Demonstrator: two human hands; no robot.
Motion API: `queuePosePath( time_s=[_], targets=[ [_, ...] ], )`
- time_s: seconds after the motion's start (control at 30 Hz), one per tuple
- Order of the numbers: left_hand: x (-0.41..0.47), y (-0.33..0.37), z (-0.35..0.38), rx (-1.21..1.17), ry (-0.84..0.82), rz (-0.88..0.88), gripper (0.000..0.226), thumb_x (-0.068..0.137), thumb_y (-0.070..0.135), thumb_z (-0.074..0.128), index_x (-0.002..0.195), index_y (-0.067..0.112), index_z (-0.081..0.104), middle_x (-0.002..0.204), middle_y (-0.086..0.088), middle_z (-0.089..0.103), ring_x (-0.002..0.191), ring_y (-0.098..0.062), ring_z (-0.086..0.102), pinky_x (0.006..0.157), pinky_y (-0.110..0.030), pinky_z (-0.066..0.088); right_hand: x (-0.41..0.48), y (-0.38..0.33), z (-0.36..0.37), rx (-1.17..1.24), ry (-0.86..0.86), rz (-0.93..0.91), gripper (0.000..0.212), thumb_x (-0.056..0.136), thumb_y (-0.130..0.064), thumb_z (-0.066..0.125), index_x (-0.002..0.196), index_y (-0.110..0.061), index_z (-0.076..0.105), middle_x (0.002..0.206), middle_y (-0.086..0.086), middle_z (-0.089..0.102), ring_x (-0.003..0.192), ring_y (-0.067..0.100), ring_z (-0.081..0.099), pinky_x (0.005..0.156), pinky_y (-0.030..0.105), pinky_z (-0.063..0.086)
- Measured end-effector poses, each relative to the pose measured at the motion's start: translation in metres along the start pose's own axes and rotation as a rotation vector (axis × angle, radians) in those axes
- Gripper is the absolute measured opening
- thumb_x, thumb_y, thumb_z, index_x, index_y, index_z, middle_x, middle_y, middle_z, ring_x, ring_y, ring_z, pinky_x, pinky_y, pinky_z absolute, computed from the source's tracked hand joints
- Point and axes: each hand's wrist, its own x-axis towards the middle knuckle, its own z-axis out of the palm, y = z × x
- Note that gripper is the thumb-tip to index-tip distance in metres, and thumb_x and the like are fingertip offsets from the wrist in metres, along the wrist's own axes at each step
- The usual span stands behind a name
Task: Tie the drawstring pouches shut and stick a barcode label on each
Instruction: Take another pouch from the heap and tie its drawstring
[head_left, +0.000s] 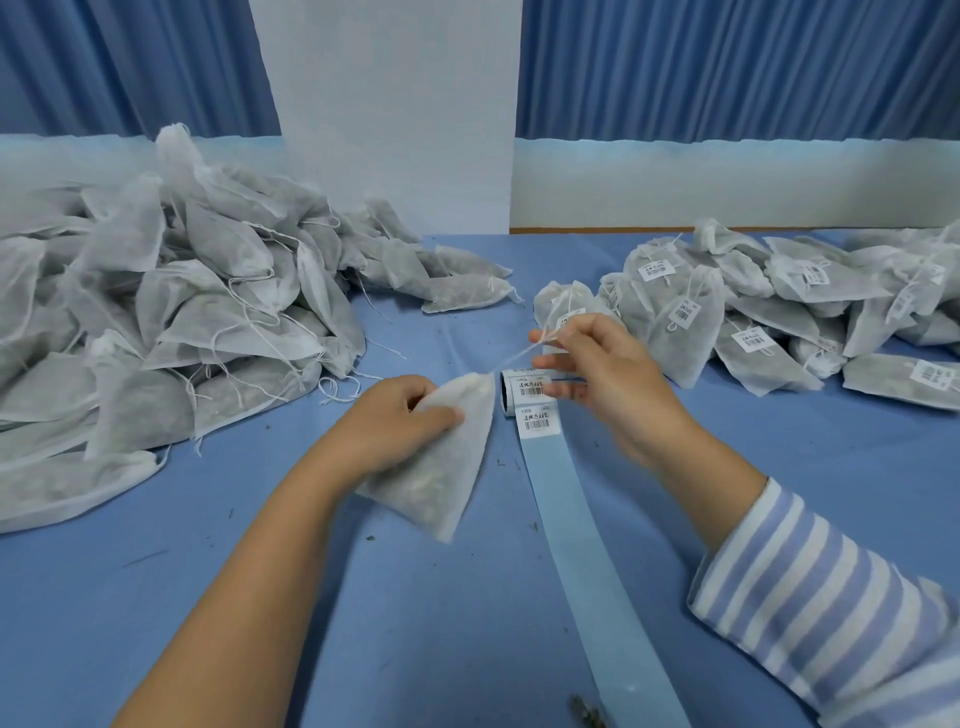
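We're mid-tie on one pouch (447, 457), held just above the desk (260, 597) near centre. Left hand (400, 421) has a closed grip on the pouch's gathered neck, thumb over the fabric. Right hand (587, 364) is closed in a pinch on the drawstring (511, 358), pulled taut up and right from the neck; that hand is motion-blurred, so we can't tell whether a loop or knot is formed yet. Label roll (524, 395) lies on the desk just right of the pouch, under the right hand, with one barcode label (537, 420) showing on the liner and the bare backing strip (587, 561) trailing toward the near edge. Untied pile (156, 312) fills the far left, strings loose, no labels visible. Done pile (779, 312) sits far right, tied and labelled. Judging by the piles, a large share is still to do. Step in hand: cinch and knot. Next move, in our view: keep tension on the string while the left grip pins the neck, finish the knot, then free the right hand to peel that exposed label, press it flat on the pouch face and toss it right. Risk: thin string slipping from the pinch.
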Motion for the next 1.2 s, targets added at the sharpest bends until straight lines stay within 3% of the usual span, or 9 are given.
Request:
queuePosePath(
  time_s=[0.17,0.27,0.33,0.43,0.6,0.8,0.9,1.0,1.2],
  targets=[
    [-0.003,0.013,0.014,-0.328,0.259,-0.071,0.027,0.087,0.039,0.069,0.081,0.016,0.058,0.082,-0.002,0.062,0.069,-0.015,0.054,0.06,-0.031,0.042,-0.017,0.011,0.012,-0.451,-0.179,-0.362,0.016,0.098,-0.012,0.054,0.088,-0.026,0.056,0.11,-0.006,0.056,0.095,0.003,0.055,0.08,0.018,0.046],
    [-0.006,0.019,0.022,-0.52,0.267,-0.113,0.033,0.091,0.038,0.065,0.092,0.005,0.06,0.091,-0.015,0.068,0.079,-0.028,0.064,0.08,-0.049,0.055,-0.024,0.017,0.018,-0.61,-0.303,-0.466,0.016,0.096,-0.011,0.058,0.091,-0.027,0.058,0.112,-0.006,0.053,0.113,0.007,0.049,0.088,0.022,0.043],
    [-0.005,0.019,0.025,-0.61,0.213,-0.152,0.036,0.094,0.037,0.06,0.102,0.002,0.059,0.09,-0.012,0.065,0.078,-0.023,0.063,0.077,-0.049,0.057,-0.025,0.022,0.019,-0.714,-0.351,-0.475,0.008,0.095,-0.014,0.059,0.095,-0.022,0.062,0.118,-0.004,0.05,0.12,0.011,0.045,0.097,0.027,0.039],
    [-0.004,0.018,0.025,-0.735,0.078,-0.194,0.027,0.097,0.036,0.054,0.102,0.013,0.066,0.088,-0.005,0.073,0.074,-0.017,0.07,0.06,-0.029,0.056,-0.024,0.025,0.015,-0.821,-0.364,-0.462,0.005,0.095,-0.018,0.059,0.096,-0.02,0.063,0.121,-0.008,0.047,0.12,0.013,0.04,0.102,0.03,0.036],
    [-0.004,0.016,0.016,-0.982,-0.149,-0.213,0.022,0.092,0.024,0.064,0.105,0.007,0.069,0.089,-0.011,0.075,0.078,-0.02,0.074,0.065,-0.028,0.06,-0.018,0.025,0.009,-0.853,-0.343,-0.459,0.006,0.095,-0.018,0.059,0.098,-0.019,0.064,0.117,-0.007,0.051,0.114,0.012,0.041,0.097,0.028,0.037],
    [-0.003,0.013,0.021,-0.846,-0.105,-0.146,0.02,0.087,0.004,0.069,0.107,-0.002,0.068,0.101,-0.017,0.075,0.085,-0.021,0.073,0.068,-0.028,0.06,-0.009,0.02,-0.001,-0.776,-0.329,-0.38,0.013,0.092,-0.021,0.064,0.09,-0.034,0.064,0.118,-0.009,0.055,0.117,0.005,0.047,0.089,0.014,0.036],
    [0.001,0.009,0.016,-0.721,-0.034,-0.163,0.007,0.085,0.004,0.068,0.09,0.009,0.069,0.083,-0.005,0.074,0.075,-0.018,0.07,0.072,-0.031,0.056,-0.003,0.013,-0.017,-0.849,-0.261,-0.387,0.01,0.091,-0.014,0.065,0.091,-0.024,0.067,0.102,-0.003,0.064,0.091,0.002,0.058,0.072,0.009,0.039],
    [0.0,0.007,0.012,-0.622,-0.087,-0.169,0.011,0.073,0.012,0.072,0.083,0.015,0.067,0.079,-0.003,0.07,0.077,-0.021,0.065,0.077,-0.034,0.05,0.0,0.016,-0.031,-1.08,-0.339,-0.354,0.011,0.089,-0.012,0.067,0.098,-0.016,0.071,0.099,-0.001,0.066,0.086,0.007,0.06,0.08,0.02,0.047],
    [-0.004,0.008,0.005,-0.461,-0.128,-0.213,0.006,0.052,0.025,0.058,0.056,0.023,0.054,0.062,0.001,0.05,0.06,-0.018,0.047,0.055,-0.025,0.032,-0.002,0.022,-0.027,-1.276,-0.449,-0.232,0.025,0.09,-0.022,0.066,0.114,-0.021,0.07,0.095,-0.008,0.065,0.089,0.011,0.059,0.085,0.031,0.049]
  ],
)
